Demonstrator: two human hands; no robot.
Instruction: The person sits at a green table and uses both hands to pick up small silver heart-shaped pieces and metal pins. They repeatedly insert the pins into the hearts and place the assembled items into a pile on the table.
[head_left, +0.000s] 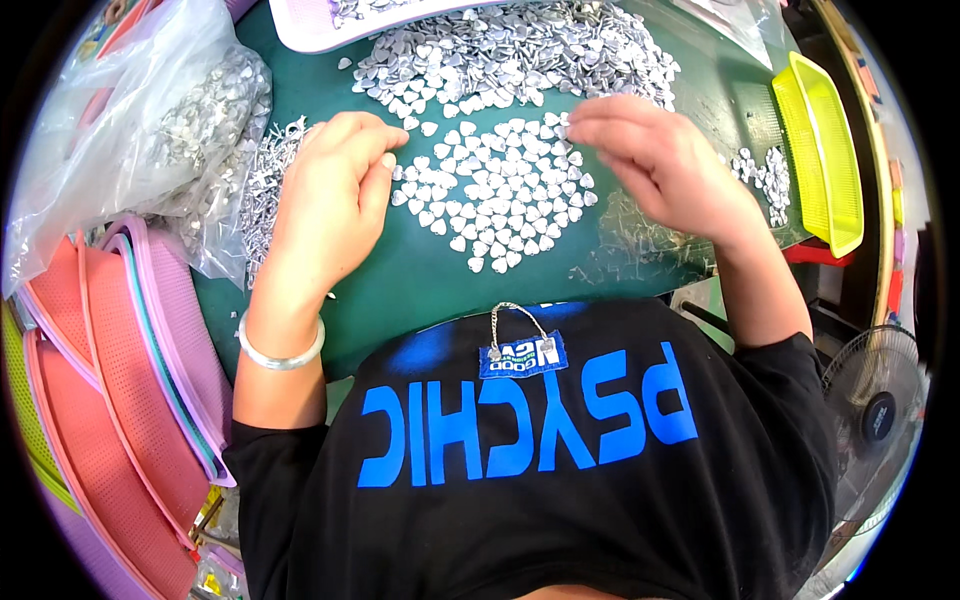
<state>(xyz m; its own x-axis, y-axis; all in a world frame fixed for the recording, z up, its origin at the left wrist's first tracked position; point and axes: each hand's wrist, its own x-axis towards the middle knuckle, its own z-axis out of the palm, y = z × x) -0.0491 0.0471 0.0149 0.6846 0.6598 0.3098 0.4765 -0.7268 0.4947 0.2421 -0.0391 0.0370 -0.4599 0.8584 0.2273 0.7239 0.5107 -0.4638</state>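
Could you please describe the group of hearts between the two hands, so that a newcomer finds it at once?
Start at the green tabletop, beyond the black T-shirt. Between the left hand and the right hand lies a patch of silvery heart-shaped pieces. Unlike the dense heap beyond it, this patch is spread thin, with green showing between many hearts.

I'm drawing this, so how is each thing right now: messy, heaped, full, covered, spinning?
Shiny silver heart-shaped pieces in the middle: loose, spread out
Shiny silver heart-shaped pieces behind them: heaped
Clear plastic bag: partly filled
Yellow-green rectangular plastic basket: uncovered
Round black fan: can't tell if spinning
Bare left hand: fingers bent
Bare right hand: fingers bent, thumb apart
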